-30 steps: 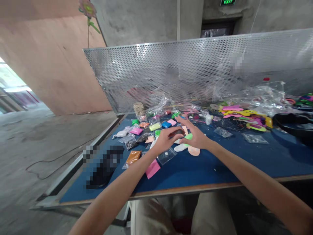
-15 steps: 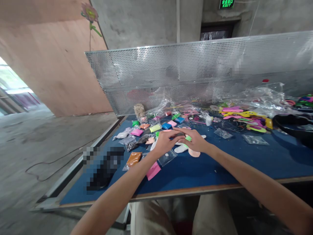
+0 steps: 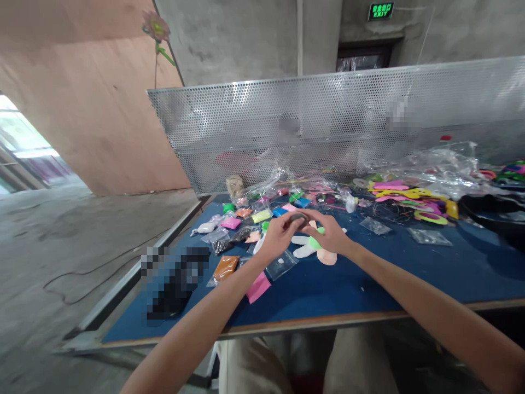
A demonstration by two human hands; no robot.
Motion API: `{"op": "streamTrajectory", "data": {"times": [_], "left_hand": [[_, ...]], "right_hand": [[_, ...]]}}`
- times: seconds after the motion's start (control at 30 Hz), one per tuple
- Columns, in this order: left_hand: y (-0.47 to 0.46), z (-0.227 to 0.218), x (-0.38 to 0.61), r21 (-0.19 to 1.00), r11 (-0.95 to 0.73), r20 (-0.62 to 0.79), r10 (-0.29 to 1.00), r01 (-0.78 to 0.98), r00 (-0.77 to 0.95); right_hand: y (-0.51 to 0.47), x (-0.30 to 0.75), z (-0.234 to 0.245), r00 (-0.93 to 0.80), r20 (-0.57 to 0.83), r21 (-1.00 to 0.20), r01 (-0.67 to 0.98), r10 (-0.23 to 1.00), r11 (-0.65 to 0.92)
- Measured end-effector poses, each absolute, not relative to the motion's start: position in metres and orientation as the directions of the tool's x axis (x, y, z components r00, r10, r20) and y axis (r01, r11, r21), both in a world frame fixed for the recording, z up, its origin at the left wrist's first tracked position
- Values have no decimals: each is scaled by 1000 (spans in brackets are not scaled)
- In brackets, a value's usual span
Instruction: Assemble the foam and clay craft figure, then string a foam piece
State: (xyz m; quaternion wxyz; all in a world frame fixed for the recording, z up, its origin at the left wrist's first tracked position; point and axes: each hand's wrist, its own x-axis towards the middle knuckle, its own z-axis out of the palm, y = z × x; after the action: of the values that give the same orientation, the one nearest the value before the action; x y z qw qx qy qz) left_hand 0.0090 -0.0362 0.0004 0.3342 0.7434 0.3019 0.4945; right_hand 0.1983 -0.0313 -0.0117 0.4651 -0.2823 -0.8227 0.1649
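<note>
The left hand [image 3: 279,232] and the right hand [image 3: 331,234] together grasp a dark lump [image 3: 299,218] (seemingly clay, though partly hidden) above the blue table [image 3: 389,276], near a green-and-white figure [image 3: 315,243] lying there.

With the hands [image 3: 279,235] as my clock's centre, I have a lump [image 3: 299,219] between them and a figure [image 3: 327,257] at five o'clock, just beside them on the worktop [image 3: 394,276]. Packets [image 3: 231,222] spread from nine to eleven. A bag [image 3: 282,267] lies at seven with a slip [image 3: 258,288] beyond it; I find a blurred-out item [image 3: 180,282] at eight. A pile of cutouts [image 3: 410,193] sits at two; at three lie two pouches [image 3: 429,237], with a strap [image 3: 484,219] farther out. At twelve a panel [image 3: 246,117] stands along the worktop's far edge.
</note>
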Motion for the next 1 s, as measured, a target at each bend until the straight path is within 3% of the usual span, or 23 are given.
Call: {"op": "streamTrajectory", "data": {"times": [0.07,0.13,0.23,0.37,0.47,0.57,0.77,1.0], "left_hand": [[-31,-2,11,886,-441,463,833,-142,304],[-27,-5,12,892,-268,388,868,-363,312],[-24,-6,13,868,-121,281,919,-482,277],[-28,-5,13,877,-45,200,939,-479,278],[-30,-5,13,884,-49,229,913,-465,339],[-32,-6,14,909,-149,297,887,-388,355],[-40,-1,11,907,-421,395,818,-34,418],[-43,-1,5,842,-538,474,702,-39,532]], "right_hand": [[-29,202,-11,-335,700,-559,293,630,776],[-26,206,-11,-282,713,-577,284,642,766],[-23,210,-11,-260,714,-580,301,650,757],[-22,210,-11,-270,710,-558,348,650,753],[-23,209,-10,-287,718,-537,353,634,767],[-23,208,-10,-297,707,-555,330,642,764],[-23,204,-11,-370,619,-641,273,693,717],[-28,203,-11,-480,561,-661,231,675,714]]}}
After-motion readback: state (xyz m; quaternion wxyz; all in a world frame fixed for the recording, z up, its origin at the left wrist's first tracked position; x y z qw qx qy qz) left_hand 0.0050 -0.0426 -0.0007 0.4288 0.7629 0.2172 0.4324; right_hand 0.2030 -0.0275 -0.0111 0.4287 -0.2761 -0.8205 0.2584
